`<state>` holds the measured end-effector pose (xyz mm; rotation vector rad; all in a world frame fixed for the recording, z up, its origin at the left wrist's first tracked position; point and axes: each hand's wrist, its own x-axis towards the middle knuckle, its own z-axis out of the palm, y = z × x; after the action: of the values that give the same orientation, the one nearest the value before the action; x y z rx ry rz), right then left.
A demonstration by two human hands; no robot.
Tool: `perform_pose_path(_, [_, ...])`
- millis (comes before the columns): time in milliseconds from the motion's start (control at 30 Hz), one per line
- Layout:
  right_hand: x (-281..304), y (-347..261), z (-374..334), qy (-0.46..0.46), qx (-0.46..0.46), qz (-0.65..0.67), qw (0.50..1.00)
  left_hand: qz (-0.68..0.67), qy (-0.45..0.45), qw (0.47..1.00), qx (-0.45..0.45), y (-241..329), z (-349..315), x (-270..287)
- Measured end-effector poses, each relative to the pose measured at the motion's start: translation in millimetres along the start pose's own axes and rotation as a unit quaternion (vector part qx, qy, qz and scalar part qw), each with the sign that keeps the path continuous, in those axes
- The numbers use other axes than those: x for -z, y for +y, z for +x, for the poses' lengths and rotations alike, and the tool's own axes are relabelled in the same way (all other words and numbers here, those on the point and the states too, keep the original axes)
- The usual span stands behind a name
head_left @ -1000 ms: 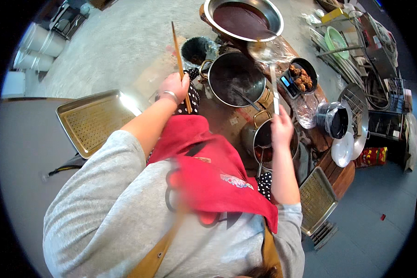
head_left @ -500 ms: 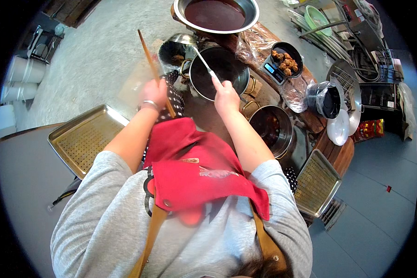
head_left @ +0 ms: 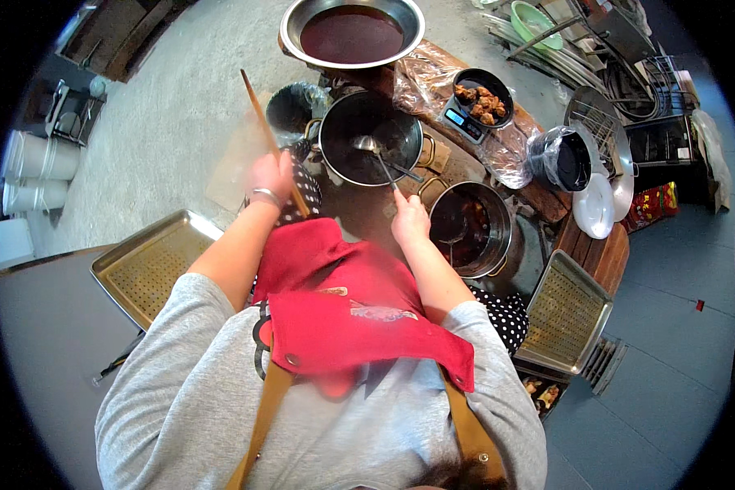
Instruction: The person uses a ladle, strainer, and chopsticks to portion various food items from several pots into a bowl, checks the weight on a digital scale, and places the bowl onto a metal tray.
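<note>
Right hand (head_left: 411,219): grip closed round the handle of a silver, long-handled metal scoop (head_left: 367,144); mesh or solid, cannot tell. At its 3 o'clock, just beside: round silver metal pot (head_left: 498,220), dark contents. Left hand (head_left: 271,173): grip closed round a long, thin, tan wooden stick (head_left: 258,110), long axis 11 to 5 o'clock. Key relation: scoop's head lies at 11 o'clock from right grip, handle along 11–5, inside round dark metal cauldron (head_left: 335,131) with brass-coloured handles; right hand nearer, left hand outside its rim at 8 o'clock. Farthest, towards 12 o'clock: wide silver metal basin (head_left: 413,34), dark red liquid inside
</note>
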<state>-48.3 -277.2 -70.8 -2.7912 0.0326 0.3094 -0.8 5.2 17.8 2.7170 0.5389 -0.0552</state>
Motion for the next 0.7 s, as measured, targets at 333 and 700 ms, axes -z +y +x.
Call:
perform_pose_path(333, [84, -74, -5, 0.221, 0.287, 0.427, 0.829, -0.731, -0.315, 0.588, 0.147, 106, -35, -18])
perform_pose_path(700, [133, -71, 7, 0.284, 0.273, 0.453, 0.8, -0.686, -0.465, 0.56, 0.025, 136, -57, -9])
